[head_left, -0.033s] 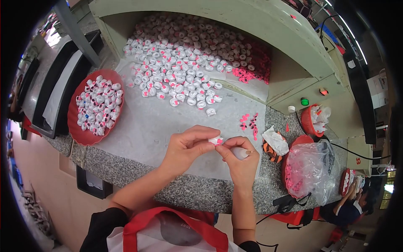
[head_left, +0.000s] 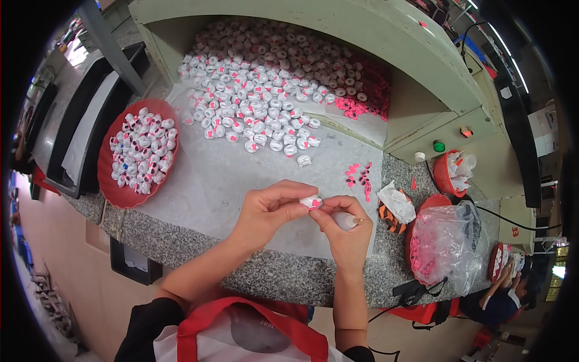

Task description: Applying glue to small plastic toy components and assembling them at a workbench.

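Note:
My left hand (head_left: 269, 212) pinches a small rounded white piece with a pink patch (head_left: 311, 203) between thumb and fingertips. Closed around a small whitish bottle with a thin tip (head_left: 345, 221), my right hand (head_left: 348, 236) also brings its thumb and forefinger against the white piece. Both hands are over the pale sheet (head_left: 199, 181) on the bench. Beyond them lies a large heap of similar white pieces (head_left: 259, 114), many with pink patches. Small pink and dark bits (head_left: 365, 181) are scattered to the right of my hands.
A red scalloped basin (head_left: 107, 175) full of white pieces stands at left. A green-grey shelf (head_left: 422, 66) arches over the heap. On the right are an orange-and-black striped item with white tissue (head_left: 395, 208), a plastic bag (head_left: 452, 235) in a red basin, and a small red basket (head_left: 443, 172).

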